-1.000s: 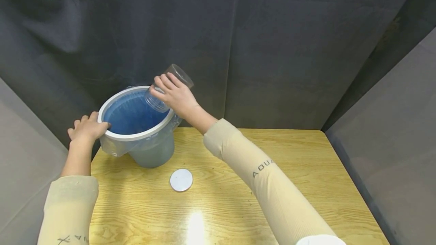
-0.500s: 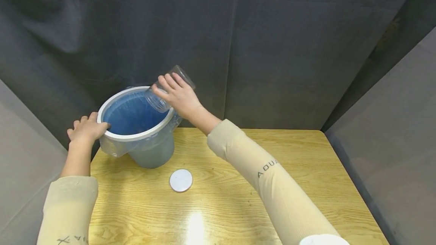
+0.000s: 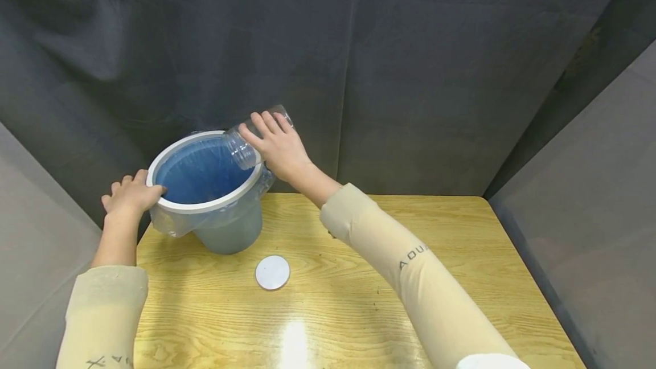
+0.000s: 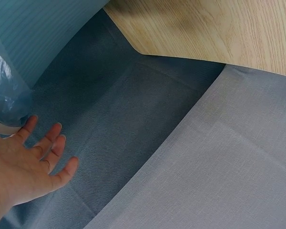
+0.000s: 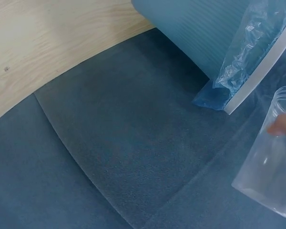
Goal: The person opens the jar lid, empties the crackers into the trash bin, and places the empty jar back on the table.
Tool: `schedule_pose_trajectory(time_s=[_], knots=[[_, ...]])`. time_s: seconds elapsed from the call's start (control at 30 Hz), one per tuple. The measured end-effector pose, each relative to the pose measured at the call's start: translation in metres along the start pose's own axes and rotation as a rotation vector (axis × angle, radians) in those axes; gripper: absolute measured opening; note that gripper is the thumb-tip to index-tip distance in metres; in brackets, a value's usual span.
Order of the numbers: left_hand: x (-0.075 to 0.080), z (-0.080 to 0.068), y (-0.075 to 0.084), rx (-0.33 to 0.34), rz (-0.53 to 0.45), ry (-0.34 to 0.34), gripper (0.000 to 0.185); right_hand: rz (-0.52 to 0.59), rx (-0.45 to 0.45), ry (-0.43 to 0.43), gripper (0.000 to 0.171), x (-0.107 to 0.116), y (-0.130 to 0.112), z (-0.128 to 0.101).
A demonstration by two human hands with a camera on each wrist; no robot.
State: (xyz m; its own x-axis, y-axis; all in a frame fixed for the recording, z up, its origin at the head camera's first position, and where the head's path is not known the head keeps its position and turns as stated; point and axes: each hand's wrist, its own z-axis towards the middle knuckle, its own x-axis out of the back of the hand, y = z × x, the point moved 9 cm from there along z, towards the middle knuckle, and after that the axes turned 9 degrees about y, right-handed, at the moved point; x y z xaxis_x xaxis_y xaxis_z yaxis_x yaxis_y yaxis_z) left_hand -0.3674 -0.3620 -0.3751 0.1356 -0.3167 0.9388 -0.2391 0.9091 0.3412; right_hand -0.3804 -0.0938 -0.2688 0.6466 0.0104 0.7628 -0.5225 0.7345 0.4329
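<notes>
A grey-blue trash can (image 3: 230, 232) stands at the table's left back corner, a clear plastic bag (image 3: 176, 224) folded over its white rim. My left hand (image 3: 129, 193) holds that rim at the left, thumb over the inside edge and fingers outside; in the left wrist view the fingers (image 4: 46, 143) spread loosely beside it. My right hand (image 3: 279, 144) grips a clear plastic jar (image 5: 264, 167) around its side. The jar is tilted, its threaded, lidless mouth down over the can's right rim and its base up to the right. No contents show in it.
A round white lid (image 3: 273, 273) lies flat on the wooden table (image 3: 338, 295), in front of the trash can. Dark cloth (image 3: 420, 78) hangs right behind the table, and grey panels (image 3: 589, 187) flank it. A few dark specks dot the tabletop.
My right hand has shifted a little to the right with the jar, whose mouth is now nearer the can's right rim. The left hand, trash can and lid stay put.
</notes>
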Motion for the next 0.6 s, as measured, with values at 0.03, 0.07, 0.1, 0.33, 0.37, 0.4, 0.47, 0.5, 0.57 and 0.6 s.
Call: schedule_pose_trajectory(time_s=[0.03,0.07,0.1,0.33,0.37,0.4,0.47,0.5,0.57,0.6], knots=[[0.0,0.0,0.0,0.001,-0.001,0.0,0.071,0.008,-0.013,0.0,0.071,0.0,0.002,-0.001],[-0.001,0.0,0.0,0.002,-0.001,0.0,0.071,0.016,-0.027,0.001,0.071,0.001,0.004,-0.002],[-0.001,0.001,0.0,0.002,-0.001,0.0,0.071,0.027,-0.04,0.001,0.071,0.001,0.006,-0.003],[-0.001,0.001,0.001,0.002,-0.006,-0.001,0.071,0.07,-0.126,-0.008,0.073,-0.003,0.018,-0.011],[-0.001,0.001,0.001,0.002,-0.007,-0.002,0.071,0.069,-0.135,0.003,0.074,-0.003,0.019,-0.013],[-0.001,0.001,0.001,0.002,-0.008,-0.003,0.071,0.067,-0.142,0.018,0.075,-0.002,0.02,-0.015],[-0.001,0.001,0.002,0.003,-0.01,-0.003,0.072,0.072,-0.154,0.064,0.078,-0.001,0.023,-0.018],[-0.001,0.0,0.002,0.002,-0.011,-0.004,0.072,0.075,-0.163,0.084,0.078,0.0,0.024,-0.019],[0.0,0.0,0.002,0.001,-0.011,-0.002,0.071,0.088,-0.18,0.113,0.08,0.0,0.027,-0.022],[0.0,0.0,0.002,0.0,-0.01,-0.001,0.071,0.1,-0.19,0.122,0.08,-0.001,0.028,-0.024]])
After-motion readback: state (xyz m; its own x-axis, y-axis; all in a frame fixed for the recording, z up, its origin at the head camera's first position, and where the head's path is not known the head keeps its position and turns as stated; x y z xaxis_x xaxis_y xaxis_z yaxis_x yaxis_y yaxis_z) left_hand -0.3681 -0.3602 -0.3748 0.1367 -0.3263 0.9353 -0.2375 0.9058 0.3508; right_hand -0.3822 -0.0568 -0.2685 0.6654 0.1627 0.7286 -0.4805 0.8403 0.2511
